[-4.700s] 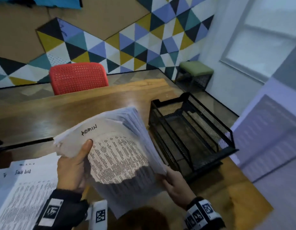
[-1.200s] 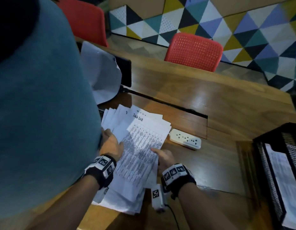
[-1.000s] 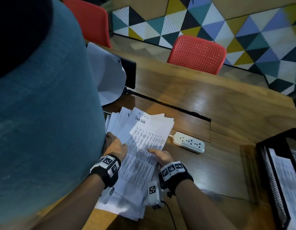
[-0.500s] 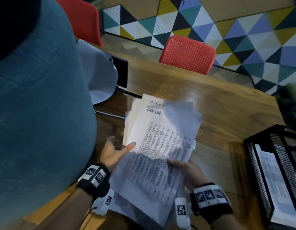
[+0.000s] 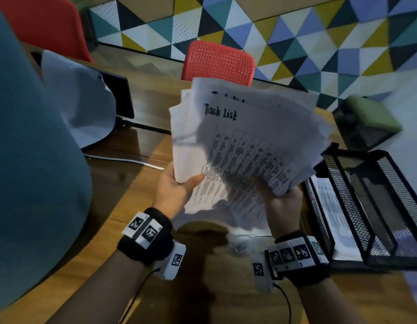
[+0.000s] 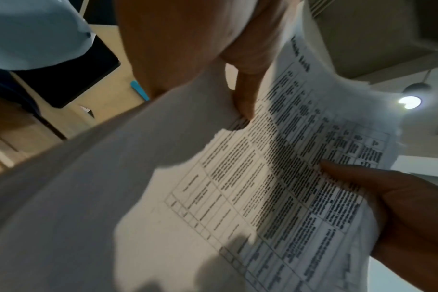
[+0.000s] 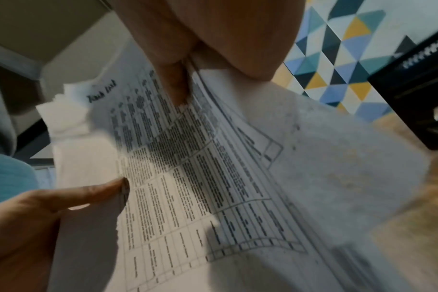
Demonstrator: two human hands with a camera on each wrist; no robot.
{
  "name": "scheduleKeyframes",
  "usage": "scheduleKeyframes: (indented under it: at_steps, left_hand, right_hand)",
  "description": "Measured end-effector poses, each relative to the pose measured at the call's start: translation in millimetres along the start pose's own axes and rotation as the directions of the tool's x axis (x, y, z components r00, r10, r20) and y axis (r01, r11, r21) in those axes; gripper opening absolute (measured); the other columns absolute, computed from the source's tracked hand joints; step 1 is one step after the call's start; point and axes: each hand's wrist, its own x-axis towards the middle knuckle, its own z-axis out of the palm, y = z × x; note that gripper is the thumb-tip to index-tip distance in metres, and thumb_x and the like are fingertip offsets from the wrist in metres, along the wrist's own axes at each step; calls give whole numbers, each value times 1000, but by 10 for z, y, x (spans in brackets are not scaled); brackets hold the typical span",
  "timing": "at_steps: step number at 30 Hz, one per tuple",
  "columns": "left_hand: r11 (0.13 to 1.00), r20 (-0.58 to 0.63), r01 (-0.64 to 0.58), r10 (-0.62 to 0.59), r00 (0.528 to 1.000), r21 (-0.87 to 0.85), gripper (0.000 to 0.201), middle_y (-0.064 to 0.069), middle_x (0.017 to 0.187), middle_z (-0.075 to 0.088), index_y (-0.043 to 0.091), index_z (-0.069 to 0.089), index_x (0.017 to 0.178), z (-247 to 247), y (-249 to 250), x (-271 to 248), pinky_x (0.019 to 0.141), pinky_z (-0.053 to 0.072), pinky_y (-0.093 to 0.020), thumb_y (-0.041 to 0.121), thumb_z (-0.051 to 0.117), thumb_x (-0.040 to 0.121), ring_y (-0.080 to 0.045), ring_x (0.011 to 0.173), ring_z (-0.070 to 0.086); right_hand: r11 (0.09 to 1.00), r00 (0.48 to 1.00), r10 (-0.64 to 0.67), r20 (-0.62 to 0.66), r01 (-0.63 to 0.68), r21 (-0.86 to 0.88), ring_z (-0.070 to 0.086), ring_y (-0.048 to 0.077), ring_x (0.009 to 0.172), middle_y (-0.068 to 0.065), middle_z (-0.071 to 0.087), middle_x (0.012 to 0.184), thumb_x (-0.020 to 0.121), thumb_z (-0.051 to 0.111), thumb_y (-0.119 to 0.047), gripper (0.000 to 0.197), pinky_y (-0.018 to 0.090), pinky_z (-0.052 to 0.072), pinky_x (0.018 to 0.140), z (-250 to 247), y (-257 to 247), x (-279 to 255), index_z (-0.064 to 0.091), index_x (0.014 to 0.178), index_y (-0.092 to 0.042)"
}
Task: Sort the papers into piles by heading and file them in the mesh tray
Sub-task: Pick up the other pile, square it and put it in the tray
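Both hands hold a fanned stack of papers (image 5: 245,146) up above the wooden table; its top sheet is headed "Task List". My left hand (image 5: 177,188) grips the stack's lower left edge, thumb on the printed face. My right hand (image 5: 280,202) grips the lower right part, thumb on top. The left wrist view shows the stack of papers (image 6: 275,168) under my left thumb, and the right wrist view shows the same papers (image 7: 188,168) under my right thumb. The black mesh tray (image 5: 390,220) stands to the right on the table, with printed sheets (image 5: 331,206) lying in a lower tier.
A person in a blue top (image 5: 32,160) stands close at the left. Behind lie a dark monitor (image 5: 116,94) with a white cloth (image 5: 81,101) over it, a cable, red chairs (image 5: 217,64) and a green stool (image 5: 371,118). Bare wooden table (image 5: 214,288) lies below my wrists.
The "Task List" papers lay spread on the table under both hands one second ago. Both hands have gathered them and lifted them up and rightward, nearer the mesh tray.
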Motion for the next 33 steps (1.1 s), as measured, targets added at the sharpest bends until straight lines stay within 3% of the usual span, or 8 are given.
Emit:
scheduleKeyframes:
  at_steps: [6,9,13,17,19,24,29,33]
  left_hand:
    - [997,87,-62,59,995,44,53,2,103,76,4,66,116,-42,20,-26,85,56,-22,1,84,67,-11,101,71]
    - [999,97,27,-30,995,32,63,-3,108,76,10,67,117,18,-41,21,88,58,-31,20,91,60,-21,106,70]
    - [1000,10,11,-11,1000,21,29,-6,101,77,18,73,97,172,11,63,93,57,-46,13,86,71,-28,102,71]
    - [983,-35,70,-77,996,-171,34,-3,112,75,16,71,112,160,125,85,103,49,-47,12,79,80,-21,108,70]
    - [911,102,189,-163,981,-367,30,2,119,73,17,66,124,127,179,57,105,46,-42,16,61,95,-13,112,68]
    - [773,236,407,-332,913,-487,31,-7,130,67,18,75,114,233,-61,-35,92,56,-38,23,49,100,-22,118,65]
    - [838,32,310,-332,943,-449,49,-8,127,68,11,58,135,-28,-275,147,79,61,-30,11,64,86,-20,109,70]
    - [906,185,394,-365,912,-154,75,-19,120,69,1,62,124,-356,-262,404,75,62,-29,31,90,61,-22,94,74]
  right_hand:
    - [988,992,103,74,-111,104,70,21,91,5,74,98,75,77,-5,34,33,56,72,-227,220,-84,66,107,-7]
    - [975,960,220,174,-223,-3,68,6,87,13,70,101,78,77,-2,35,24,54,74,-268,500,-154,65,111,-3]
    - [959,944,284,166,-278,-64,68,4,93,-7,72,100,81,75,-8,27,29,56,82,-186,685,-56,70,95,-30]
    - [939,937,344,69,-342,-38,69,15,88,0,73,96,78,78,-13,29,16,51,65,-390,843,-43,66,105,-15]
    - [882,882,468,-50,-463,91,65,18,100,5,68,110,77,78,-16,48,21,51,71,-547,987,-139,57,120,-13]
    - [597,728,673,132,-640,484,65,37,104,15,69,103,80,71,-13,44,45,57,79,-551,987,-140,53,118,0]
    - [847,906,422,23,-403,346,72,27,88,21,70,102,76,77,-5,45,34,57,71,-763,567,30,60,114,11]
    - [935,964,267,17,-263,239,69,33,97,20,71,109,85,64,4,28,44,57,83,-957,473,68,64,113,4]
